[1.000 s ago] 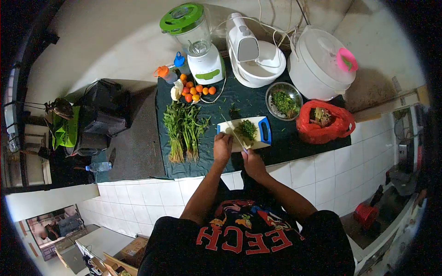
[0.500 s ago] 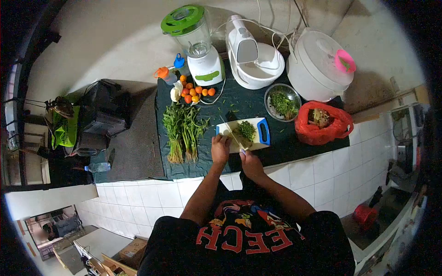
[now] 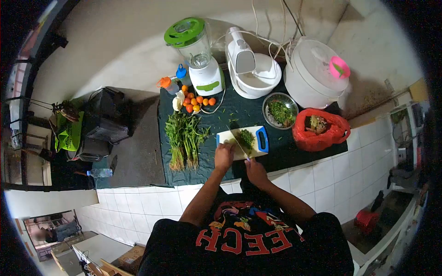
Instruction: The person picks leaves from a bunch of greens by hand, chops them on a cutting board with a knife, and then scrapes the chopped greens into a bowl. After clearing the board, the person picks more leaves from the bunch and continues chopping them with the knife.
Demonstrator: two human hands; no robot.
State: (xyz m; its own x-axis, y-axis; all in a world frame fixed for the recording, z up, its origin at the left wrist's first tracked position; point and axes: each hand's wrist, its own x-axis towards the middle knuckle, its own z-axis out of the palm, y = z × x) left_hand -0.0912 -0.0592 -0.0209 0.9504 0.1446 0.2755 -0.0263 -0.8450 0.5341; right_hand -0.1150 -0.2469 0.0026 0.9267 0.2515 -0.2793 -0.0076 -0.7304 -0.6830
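A white cutting board (image 3: 226, 136) with blue ends lies on the dark cloth in front of me. Chopped greens (image 3: 247, 137) form a pile on its right half. My right hand (image 3: 256, 171) is closed round the pale purple handle of a knife (image 3: 237, 140). The blade slants across the board, along the left side of the pile. At the board's left front edge, my left hand (image 3: 224, 155) has its fingers curled down and together. Whatever lies under those fingers is hidden. Left of the board rest bunches of leafy greens with roots (image 3: 184, 140).
Behind stand a blender (image 3: 206, 76), a stand mixer (image 3: 253, 73) and a large white lidded bucket (image 3: 313, 76). A metal bowl of chopped greens (image 3: 280, 111) and a red plastic bag (image 3: 317, 135) sit right. Several small tomatoes (image 3: 195, 102) lie behind the greens.
The knife has shifted slightly right across the board, closer to the pile of chopped greens. My left hand stays at the board's left side. The whole view has tilted, so things appear lower.
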